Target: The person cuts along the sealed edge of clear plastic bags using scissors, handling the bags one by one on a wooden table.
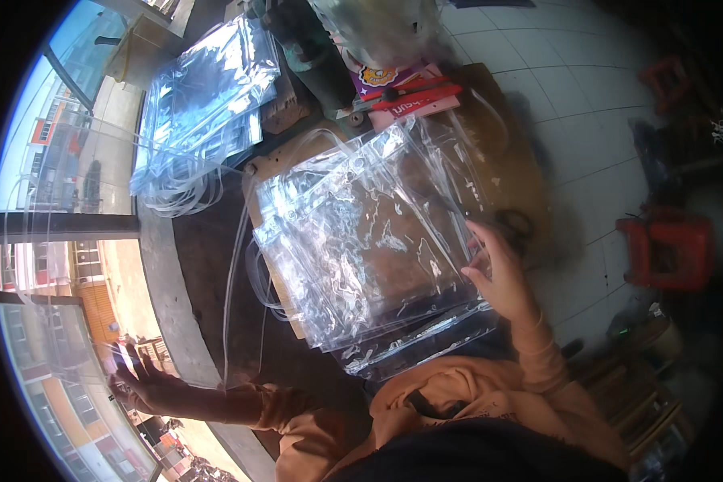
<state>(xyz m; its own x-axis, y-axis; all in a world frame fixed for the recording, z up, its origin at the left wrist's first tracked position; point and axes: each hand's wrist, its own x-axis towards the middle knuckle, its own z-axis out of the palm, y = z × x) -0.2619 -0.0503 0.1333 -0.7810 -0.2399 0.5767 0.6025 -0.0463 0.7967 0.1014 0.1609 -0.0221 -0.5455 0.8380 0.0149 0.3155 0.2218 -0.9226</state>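
Right hand at the pile's edge, left hand way out by the window!
There's your right hand [498, 269], thumb and forefinger parted along the right side of the clear plastic bags [377, 233], and you can't tell from here whether film is pinched between them. Those bags lie stacked and glinting on the brown board [530, 173] right in front of you, with dark looped handles [518, 227] just beside your fingers. Over on your far left, your left hand [145, 386] is raised, fingers spread; whether it grips any clear film, you can't tell. Beyond the stack sits a second shiny pile [213, 76], up and to the left, and a red-handled tool [414, 91] rests by a pink packet [418, 110].
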